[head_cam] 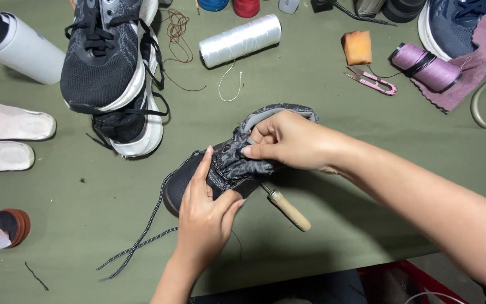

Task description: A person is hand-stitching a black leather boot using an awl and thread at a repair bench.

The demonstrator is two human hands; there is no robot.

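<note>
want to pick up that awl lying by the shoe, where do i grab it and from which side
Grip the awl by its wooden handle, coming from the lower right. That rounded end lies bare on the green table and points away from the dark shoe, while the metal shaft runs in under the shoe, close to the left hand. The right hand pinches the shoe's collar, so the upper side looks crowded.
</note>
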